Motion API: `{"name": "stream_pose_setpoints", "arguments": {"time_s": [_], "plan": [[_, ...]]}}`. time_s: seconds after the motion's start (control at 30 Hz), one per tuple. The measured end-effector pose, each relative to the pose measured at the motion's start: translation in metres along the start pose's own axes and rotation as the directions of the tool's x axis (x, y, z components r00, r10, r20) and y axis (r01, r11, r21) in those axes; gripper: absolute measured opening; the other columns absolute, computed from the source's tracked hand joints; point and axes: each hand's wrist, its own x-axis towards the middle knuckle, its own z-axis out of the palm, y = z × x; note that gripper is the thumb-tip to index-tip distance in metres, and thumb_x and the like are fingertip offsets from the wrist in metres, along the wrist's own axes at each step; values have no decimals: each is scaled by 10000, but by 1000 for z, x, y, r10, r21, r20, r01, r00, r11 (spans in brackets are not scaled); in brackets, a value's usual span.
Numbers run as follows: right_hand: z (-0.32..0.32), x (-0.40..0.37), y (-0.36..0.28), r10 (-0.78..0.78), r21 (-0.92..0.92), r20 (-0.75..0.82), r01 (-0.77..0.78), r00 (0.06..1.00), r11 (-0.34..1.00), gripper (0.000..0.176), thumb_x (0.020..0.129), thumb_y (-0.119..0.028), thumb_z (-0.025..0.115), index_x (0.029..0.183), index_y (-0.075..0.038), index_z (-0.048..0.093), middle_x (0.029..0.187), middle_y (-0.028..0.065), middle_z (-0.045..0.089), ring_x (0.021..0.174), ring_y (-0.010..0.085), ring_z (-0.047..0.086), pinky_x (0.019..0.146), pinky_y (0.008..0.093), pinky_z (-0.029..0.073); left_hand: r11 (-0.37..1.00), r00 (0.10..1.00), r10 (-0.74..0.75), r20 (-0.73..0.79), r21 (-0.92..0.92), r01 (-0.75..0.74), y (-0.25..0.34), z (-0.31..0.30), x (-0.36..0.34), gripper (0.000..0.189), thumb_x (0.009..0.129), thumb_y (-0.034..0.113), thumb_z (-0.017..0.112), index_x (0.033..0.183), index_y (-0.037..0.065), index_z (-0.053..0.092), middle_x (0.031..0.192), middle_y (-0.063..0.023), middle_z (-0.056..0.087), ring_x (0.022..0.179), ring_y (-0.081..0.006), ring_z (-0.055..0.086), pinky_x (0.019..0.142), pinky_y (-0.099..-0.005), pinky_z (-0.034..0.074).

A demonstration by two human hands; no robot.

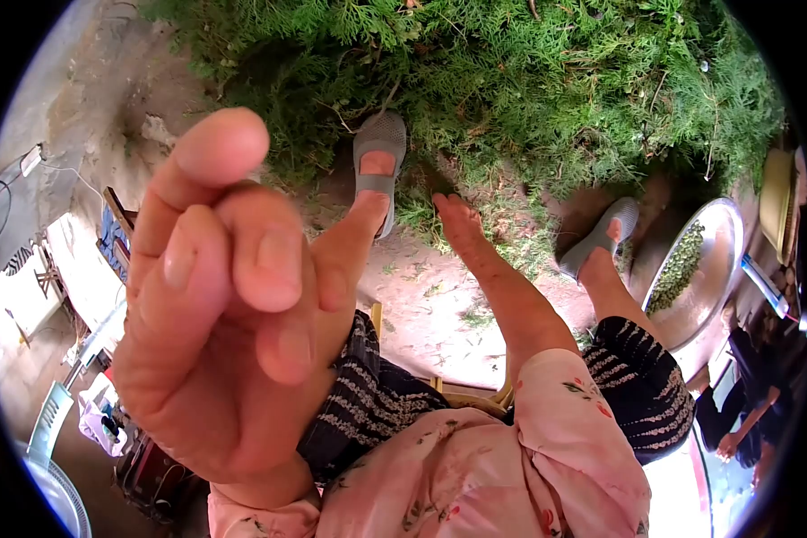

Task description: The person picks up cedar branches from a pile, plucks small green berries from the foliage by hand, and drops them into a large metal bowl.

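Close to the camera, my left hand point(229, 314) is raised with its palm toward me and its fingers curled. The index finger sticks up and nothing shows between the fingers. Lower down, my right hand point(460, 220) reaches to the ground between my two feet, at the near edge of a large heap of green sprigs point(547, 90). Its fingertips are in shadow by some loose sprigs, and whether they hold anything is hidden. A metal tray point(704, 309) with small green pieces point(679, 269) on it lies to the right.
My grey shoes point(381, 134) stand either side of my right hand. Part of a yellow chair point(475, 399) shows beneath me. Another person's hand point(728, 446) and dark clothing are at the far right. A yellowish basin point(777, 202) stands beyond the tray.
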Motion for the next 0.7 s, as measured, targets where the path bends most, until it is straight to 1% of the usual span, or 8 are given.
{"name": "stream_pose_setpoints", "arguments": {"time_s": [0.07, 0.13, 0.17, 0.27, 0.3, 0.4, 0.5, 0.7], "plan": [[4, -2, 2, -10, -65, 19, 11, 1000, 998, 203, 738, -32, 617, 906, -113, 535, 769, 100, 558, 703, 247, 588, 546, 378, 476, 987, 997, -79, 12, 138, 76, 5, 4, 2, 345, 922, 108, 425, 1236, -15, 356, 833, -31, 489, 570, -94, 447, 720, -298, 356], [7, -9, 14, 165, 442, -59, -122, 985, 889, 167, 742, -55, 647, 859, -91, 534, 661, 56, 533, 550, 163, 525, 425, 316, 399, 993, 995, -99, -6, 66, 99, 0, 8, 4, 350, 914, 108, 440, 1230, -22, 365, 837, -38, 507, 560, -90, 440, 710, -292, 376], [-4, -12, 14, 165, 437, -67, -120, 984, 892, 167, 742, -55, 647, 859, -91, 534, 661, 56, 533, 550, 163, 525, 425, 316, 399, 993, 995, -96, 2, 62, 96, 0, 7, 4, 350, 914, 108, 440, 1230, -22, 365, 837, -38, 507, 560, -90, 440, 710, -292, 376], [-78, -33, -2, 386, 867, 420, -489, 821, 98, 162, 795, -124, 659, 815, -39, 522, 631, 22, 532, 428, 71, 431, 350, 238, 312, 951, 994, -98, -53, 289, 109, -6, 12, 1, 274, 877, 72, 488, 1119, -57, 487, 777, -59, 559, 577, -81, 461, 628, -261, 444], [-98, -41, -7, 396, 872, 405, -478, 825, 104, 162, 795, -124, 659, 815, -39, 522, 631, 22, 532, 428, 71, 431, 350, 238, 312, 938, 997, -73, -20, 338, 76, -13, 17, 0, 212, 851, 25, 507, 1042, -56, 552, 775, -62, 570, 590, -84, 477, 624, -235, 447], [-137, -60, -18, 398, 904, 414, -319, 819, -284, 138, 817, -138, 644, 829, -70, 525, 623, 19, 514, 442, 71, 438, 349, 223, 294, 771, 995, -72, 74, 637, 9, -39, 19, -10, 182, 831, -25, 491, 982, -26, 593, 802, -66, 576, 664, -94, 507, 664, -229, 451], [-176, -78, -33, 298, 906, 323, -203, 898, -371, 171, 806, -168, 663, 837, -73, 524, 624, 21, 511, 445, 79, 441, 359, 213, 297, 176, 889, -90, 450, 885, -430, -59, 8, -6, 198, 790, -2, 526, 986, 17, 547, 928, -130, 584, 799, -289, 584, 650, -347, 447], [-242, -120, -68, 143, 917, 178, -112, 974, -383, 193, 785, -190, 674, 855, -78, 533, 654, 16, 540, 455, 78, 436, 377, 187, 286, 52, 811, -278, 515, 851, -523, -86, 13, -14, 427, 736, 97, 595, 1154, 67, 511, 1185, -141, 526, 1015, -315, 536, 787, -381, 447]]}}
